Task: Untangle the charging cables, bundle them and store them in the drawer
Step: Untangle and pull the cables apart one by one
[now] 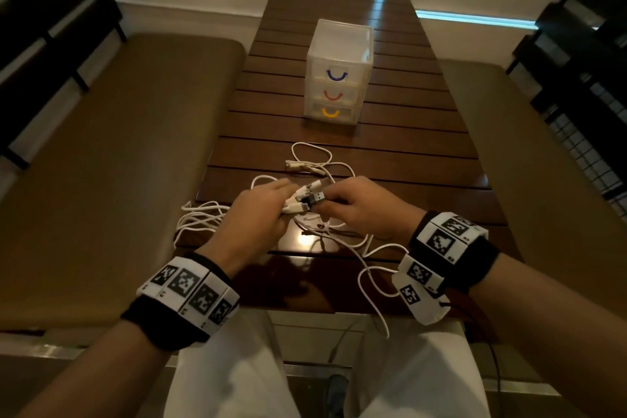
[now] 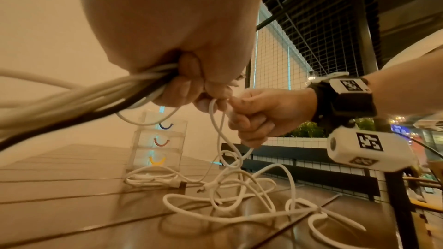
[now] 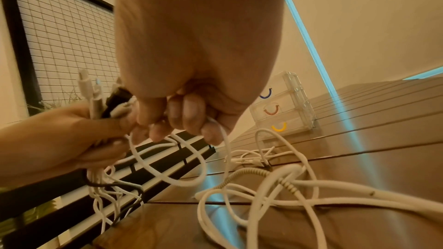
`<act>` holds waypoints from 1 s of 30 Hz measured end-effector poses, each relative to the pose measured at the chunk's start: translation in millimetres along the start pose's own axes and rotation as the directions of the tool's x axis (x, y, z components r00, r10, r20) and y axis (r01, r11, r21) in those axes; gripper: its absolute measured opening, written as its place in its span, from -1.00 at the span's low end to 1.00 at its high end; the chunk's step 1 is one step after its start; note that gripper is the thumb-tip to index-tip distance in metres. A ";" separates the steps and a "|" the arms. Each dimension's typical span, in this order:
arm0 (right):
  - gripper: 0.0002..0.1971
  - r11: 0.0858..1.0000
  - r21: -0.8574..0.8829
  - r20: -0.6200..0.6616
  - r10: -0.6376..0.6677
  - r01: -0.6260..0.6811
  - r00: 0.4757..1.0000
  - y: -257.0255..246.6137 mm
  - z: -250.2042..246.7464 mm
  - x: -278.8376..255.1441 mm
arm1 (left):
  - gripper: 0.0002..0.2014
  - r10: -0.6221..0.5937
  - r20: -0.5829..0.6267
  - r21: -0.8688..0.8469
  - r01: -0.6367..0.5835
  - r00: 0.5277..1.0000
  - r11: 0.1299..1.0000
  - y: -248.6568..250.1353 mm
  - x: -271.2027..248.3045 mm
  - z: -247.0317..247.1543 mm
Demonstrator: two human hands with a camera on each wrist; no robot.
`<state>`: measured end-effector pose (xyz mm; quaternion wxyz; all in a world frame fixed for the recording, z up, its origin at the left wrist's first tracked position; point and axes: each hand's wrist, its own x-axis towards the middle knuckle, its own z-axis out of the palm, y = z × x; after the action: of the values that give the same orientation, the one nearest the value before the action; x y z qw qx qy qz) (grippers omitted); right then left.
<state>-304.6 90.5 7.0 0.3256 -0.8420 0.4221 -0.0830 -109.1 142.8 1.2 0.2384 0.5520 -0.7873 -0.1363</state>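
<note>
Both fists, left hand (image 1: 252, 214) and right hand (image 1: 359, 205), around tangled cables (image 1: 317, 159), plugs half-hidden.

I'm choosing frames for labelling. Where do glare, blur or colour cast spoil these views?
Head view: dim, with a lamp glare spot on the table just before the hands. Left wrist view: orange cast, the cable bundle nearest the lens blurred. Right wrist view: same cast, a blue light streak across the table.

Black wristbands (image 1: 475, 265) carrying white blocks with black square-code markers; white trousers (image 1: 230, 380).
</note>
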 end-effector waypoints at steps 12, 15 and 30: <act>-0.57 0.994 -0.039 -0.046 0.101 -0.103 0.994 31.4 -26.2 9.4 | -0.87 -0.368 -0.492 -0.299 0.244 0.789 0.922 -40.7 3.0 -63.6; -0.54 0.982 -0.071 -0.080 0.167 -0.173 0.983 47.6 -29.0 2.0 | -0.82 -0.486 -0.464 -0.391 0.321 0.740 0.862 -47.2 -1.1 -72.6; -0.62 0.944 -0.016 -0.047 0.329 -0.330 0.943 46.6 -41.0 -3.1 | -0.85 -0.744 -0.482 -0.612 0.429 0.464 0.664 -96.5 -16.1 -78.2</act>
<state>-354.1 53.2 10.3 0.3159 -0.7613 0.5647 -0.0408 14.2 127.6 17.9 0.5625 0.7383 -0.3398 -0.1519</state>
